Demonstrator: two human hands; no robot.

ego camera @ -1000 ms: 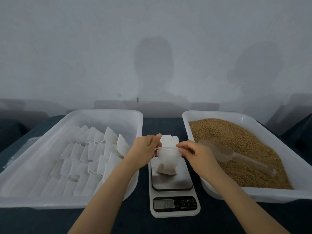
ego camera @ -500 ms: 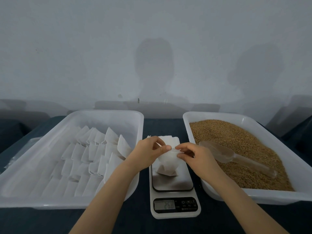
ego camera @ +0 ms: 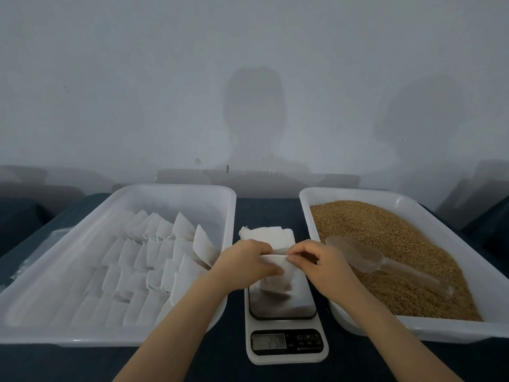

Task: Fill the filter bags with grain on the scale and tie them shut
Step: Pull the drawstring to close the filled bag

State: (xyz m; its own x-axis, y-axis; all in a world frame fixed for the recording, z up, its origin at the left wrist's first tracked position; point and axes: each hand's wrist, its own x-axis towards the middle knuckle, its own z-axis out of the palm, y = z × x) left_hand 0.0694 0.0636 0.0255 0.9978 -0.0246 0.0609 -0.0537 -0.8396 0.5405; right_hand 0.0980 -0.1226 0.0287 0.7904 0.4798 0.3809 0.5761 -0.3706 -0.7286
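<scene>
Left hand: is pinching the left end of the filter bag's top edge, with the fingers curled over it.
Right hand: is pinching the right end of the same edge between thumb and fingertips.
Filter bag: is standing on the scale's steel plate between the two hands. Its top edge is being held flat, and its lower part is bulging.
Scale: is sitting on the dark table between the two trays. The display is showing digits too blurred to read.
Spare stack: white bags are lying at the far end of the scale, just behind the hands.
Left tray: is holding white bags in overlapping rows.
Right tray: is holding brown grain.
Scoop: a clear scoop is lying on the grain, near the right hand but apart from it.
</scene>
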